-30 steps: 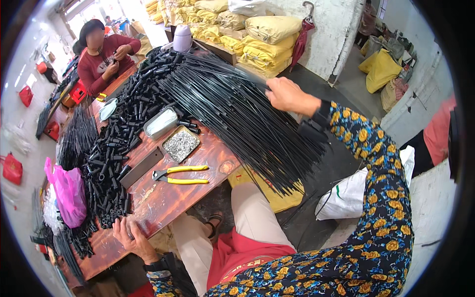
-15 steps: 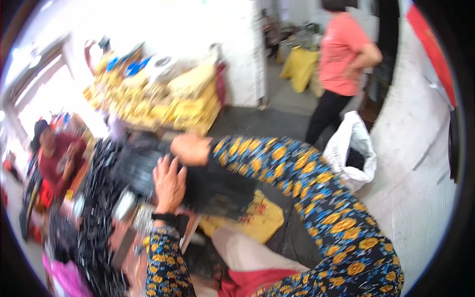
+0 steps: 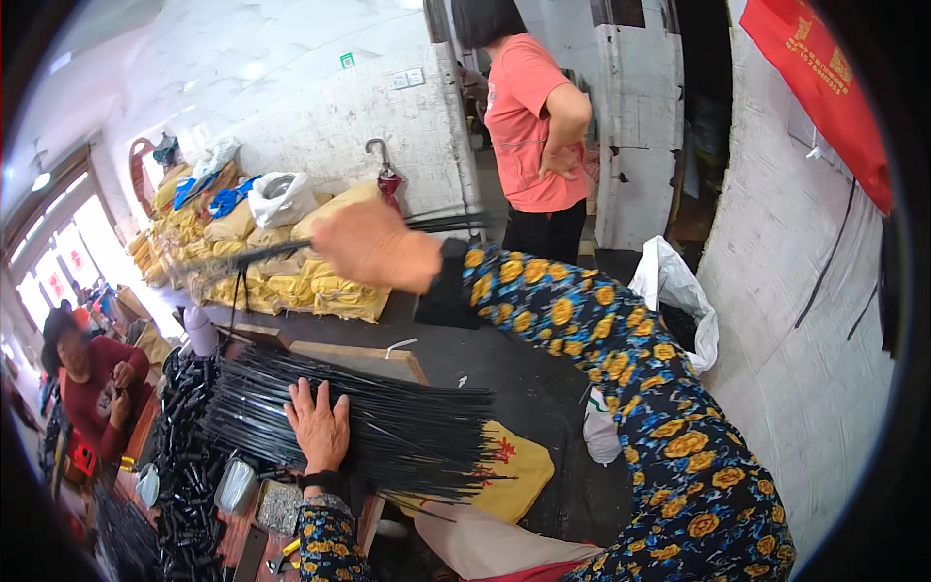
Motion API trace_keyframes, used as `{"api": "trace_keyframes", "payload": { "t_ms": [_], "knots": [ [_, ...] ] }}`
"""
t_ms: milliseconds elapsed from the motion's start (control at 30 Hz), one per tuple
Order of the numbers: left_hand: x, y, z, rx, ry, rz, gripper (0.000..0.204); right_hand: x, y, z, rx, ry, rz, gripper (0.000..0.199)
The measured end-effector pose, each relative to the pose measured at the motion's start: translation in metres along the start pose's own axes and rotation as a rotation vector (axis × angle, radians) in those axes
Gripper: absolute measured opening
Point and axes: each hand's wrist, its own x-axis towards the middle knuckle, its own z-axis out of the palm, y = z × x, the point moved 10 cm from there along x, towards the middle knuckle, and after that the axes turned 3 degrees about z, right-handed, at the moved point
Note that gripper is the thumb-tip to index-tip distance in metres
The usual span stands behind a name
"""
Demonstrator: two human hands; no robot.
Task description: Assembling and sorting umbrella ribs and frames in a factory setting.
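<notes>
Rods (image 3: 417,412), thin and black, are heaped side by side across the bench (image 3: 231,535), with their near ends jutting past its edge above a yellow sack (image 3: 529,475). The heap is touched from above by the left hand (image 3: 318,424), whose grip is spread, the fingers parted and pointed away from the body; nothing is seen to be pinched by it. By the right hand (image 3: 373,244), raised above the heap and well apart from it, a few held rods (image 3: 451,223) are carried roughly level. The grip there is closed around them, and they are seen on both sides of the fist; the hand and the far ends are blurred, so their number cannot be made out. To the left of the heap, the bench is covered by a long pile of black tubes (image 3: 184,475). Between tubes and left sleeve, a clear box (image 3: 236,487) is set just beside a tray of metal bits (image 3: 279,508); nearer the lower edge, a dark bar (image 3: 250,555) and pliers (image 3: 289,551) with yellow handles are partly seen. At the far left, a small dark thing is held by a person in dark red (image 3: 92,412). Beyond the bench, yellow bags (image 3: 339,291) are stacked against the wall, and a white sack (image 3: 703,339) is stood on the right, with dark stuff inside.
</notes>
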Motion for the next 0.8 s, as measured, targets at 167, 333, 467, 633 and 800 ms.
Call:
{"api": "trace_keyframes", "payload": {
  "t_ms": [167,333,467,633,800],
  "knots": [
    [-0.004,-0.015,-0.011,-0.116,0.053,0.022,0.049,-0.008,0.007,0.013,0.529,-0.044,0.109,0.022],
    [-0.037,-0.008,-0.086,-0.235,0.358,-0.007,0.036,-0.048,-0.038,0.014,1.125,-0.192,0.455,0.028],
    [-0.123,-0.005,-0.144,-0.459,0.520,-0.176,0.022,-0.058,-0.100,0.024,1.470,-0.082,0.316,0.034],
    [-0.255,-0.005,-0.190,-0.416,0.604,-0.465,0.019,-0.052,-0.161,0.020,1.591,0.084,0.376,0.037],
    [-0.354,0.032,-0.197,-0.562,0.712,-0.792,0.014,-0.047,-0.163,0.049,1.626,0.299,0.277,0.038]
  ]
}}
